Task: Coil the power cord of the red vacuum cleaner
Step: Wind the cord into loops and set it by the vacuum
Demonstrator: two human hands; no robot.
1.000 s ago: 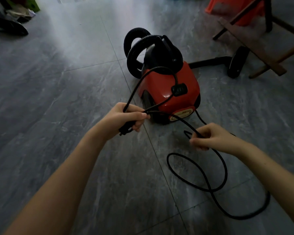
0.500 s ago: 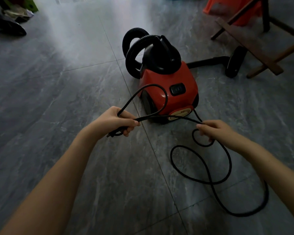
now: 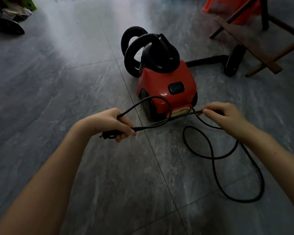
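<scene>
The red vacuum cleaner [image 3: 166,87] with a black top and ribbed hose stands on the grey tiled floor just beyond my hands. My left hand [image 3: 112,122] grips the plug end of the black power cord [image 3: 210,150], with one small loop rising from the fist in front of the vacuum. My right hand [image 3: 224,114] pinches the cord to the right of the vacuum's front. A taut stretch of cord runs between my hands. The remaining cord lies in loose loops on the floor at the lower right.
The vacuum's black wand and floor nozzle [image 3: 234,60] lie behind it to the right. A wooden chair frame [image 3: 255,43] and something orange [image 3: 231,9] stand at the upper right. Dark shoes and clutter [image 3: 5,22] sit at the upper left.
My right hand has moved right and farther out along the cord, pulling the stretch between my hands straighter. The loop at my left hand has shrunk and dropped lower.
</scene>
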